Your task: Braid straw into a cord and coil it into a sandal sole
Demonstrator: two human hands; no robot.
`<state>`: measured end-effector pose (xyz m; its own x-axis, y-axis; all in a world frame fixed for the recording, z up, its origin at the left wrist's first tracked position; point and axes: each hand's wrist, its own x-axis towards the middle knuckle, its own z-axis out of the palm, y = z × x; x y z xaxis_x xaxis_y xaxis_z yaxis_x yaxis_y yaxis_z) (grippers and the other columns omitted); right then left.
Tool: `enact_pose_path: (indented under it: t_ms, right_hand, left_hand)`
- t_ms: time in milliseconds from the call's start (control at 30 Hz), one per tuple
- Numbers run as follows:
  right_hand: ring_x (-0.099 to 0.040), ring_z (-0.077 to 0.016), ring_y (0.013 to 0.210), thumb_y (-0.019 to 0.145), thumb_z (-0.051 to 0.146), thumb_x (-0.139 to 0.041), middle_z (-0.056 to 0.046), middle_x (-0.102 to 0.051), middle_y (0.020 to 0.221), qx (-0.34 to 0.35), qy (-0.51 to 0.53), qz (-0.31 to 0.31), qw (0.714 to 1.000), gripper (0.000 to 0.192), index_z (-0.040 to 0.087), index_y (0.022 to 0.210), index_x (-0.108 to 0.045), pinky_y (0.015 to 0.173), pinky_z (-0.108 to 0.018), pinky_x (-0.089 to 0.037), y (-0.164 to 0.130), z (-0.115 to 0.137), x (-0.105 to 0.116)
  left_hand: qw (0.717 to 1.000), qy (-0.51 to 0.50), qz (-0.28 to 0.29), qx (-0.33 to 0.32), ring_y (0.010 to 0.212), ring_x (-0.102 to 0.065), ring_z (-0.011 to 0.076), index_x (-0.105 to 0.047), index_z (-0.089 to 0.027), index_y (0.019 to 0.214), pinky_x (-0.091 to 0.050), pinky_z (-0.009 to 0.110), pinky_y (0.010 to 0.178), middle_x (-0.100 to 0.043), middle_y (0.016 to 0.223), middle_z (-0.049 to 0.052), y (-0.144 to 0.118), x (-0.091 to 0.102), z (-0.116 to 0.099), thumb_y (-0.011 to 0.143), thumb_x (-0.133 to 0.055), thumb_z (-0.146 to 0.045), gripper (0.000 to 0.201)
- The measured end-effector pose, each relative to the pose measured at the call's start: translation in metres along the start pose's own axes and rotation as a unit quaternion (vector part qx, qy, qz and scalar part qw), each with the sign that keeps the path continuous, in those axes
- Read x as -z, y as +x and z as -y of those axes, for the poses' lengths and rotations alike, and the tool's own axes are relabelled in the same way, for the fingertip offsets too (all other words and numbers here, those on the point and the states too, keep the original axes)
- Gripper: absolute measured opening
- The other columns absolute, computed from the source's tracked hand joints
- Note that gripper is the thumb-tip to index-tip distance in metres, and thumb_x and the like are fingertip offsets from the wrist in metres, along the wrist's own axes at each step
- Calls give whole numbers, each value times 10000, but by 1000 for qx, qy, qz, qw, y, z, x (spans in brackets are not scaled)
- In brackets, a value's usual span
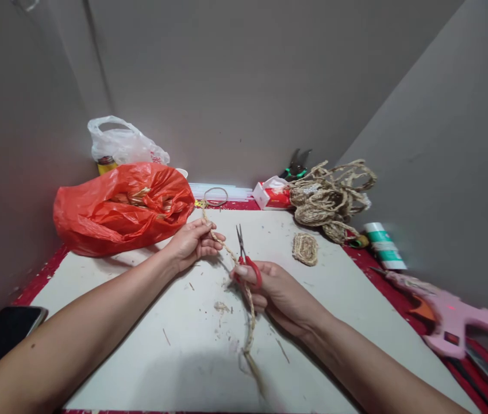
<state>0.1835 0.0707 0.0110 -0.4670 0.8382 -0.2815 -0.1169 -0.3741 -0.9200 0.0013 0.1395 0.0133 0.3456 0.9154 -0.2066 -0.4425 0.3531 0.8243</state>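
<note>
A thin braided straw cord (251, 322) runs between my two hands, and its loose tail hangs toward the front of the white board. My left hand (192, 244) pinches the cord near its upper part, where it rises toward the back. In my right hand (269, 284) are small scissors with red handles (253, 273), their narrow blades pointing up and nearly together. The cord also passes through the fingers of that hand. To the right of the scissors lies a small coiled oval of braided straw (305, 249), touched by neither hand.
A red plastic bag (118, 210) with straw stands at the left, a white bag (125, 144) behind it. Bundled braided cord (334, 198), a tissue pack (273, 194) and pliers (297, 164) sit back right. A pink glue gun (446, 313) lies right; a phone (4, 339) left.
</note>
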Motion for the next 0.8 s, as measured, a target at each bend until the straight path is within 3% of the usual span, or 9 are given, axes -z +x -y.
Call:
enact_pose_path:
  t_ms: [100, 300, 400, 600, 800]
  right_hand:
    - [-247, -48, 402, 708, 482, -722, 90, -371, 411, 12, 31, -18, 999, 424, 186, 599, -439, 441, -214, -198, 0, -2, -5]
    - [-280, -51, 402, 703, 491, -715, 75, -412, 418, 51, 37, -112, 992, 424, 187, 607, -436, 438, -212, -202, 2, -6, -8]
    - [-271, -57, 405, 717, 498, -693, 85, -385, 422, 67, 11, -110, 992, 408, 194, 627, -436, 440, -216, -204, 0, -4, -9]
    - [-241, -53, 474, 707, 340, -703, 91, -297, 489, 92, -174, -12, 980, 373, 187, 557, -397, 458, -211, -208, -16, -7, -25]
    - [-227, -45, 460, 688, 109, -573, 98, -265, 483, 111, -331, 164, 923, 230, 186, 558, -400, 433, -193, -198, -32, -11, -43]
  left_hand:
    - [1000, -6, -3, -7, 532, -659, 113, -513, -130, 826, -531, 176, 493, -687, 704, 84, 0, 1, -1, 910, -486, -153, 91]
    - [1000, -11, -22, -5, 557, -661, 110, -534, -124, 777, -539, 176, 507, -686, 704, 71, 4, 7, -5, 887, -519, -134, 111]
    - [999, -22, -25, 6, 547, -650, 112, -556, -114, 770, -545, 193, 518, -680, 694, 78, 6, 10, -6, 879, -530, -138, 114]
    - [992, -79, -103, 0, 493, -610, 105, -541, -117, 725, -508, 189, 473, -603, 593, 31, 9, 16, -11, 891, -500, -154, 175]
    - [992, -78, -97, 16, 428, -517, 69, -529, -112, 723, -425, 154, 410, -501, 542, -13, 7, 16, -12, 887, -482, -129, 171]
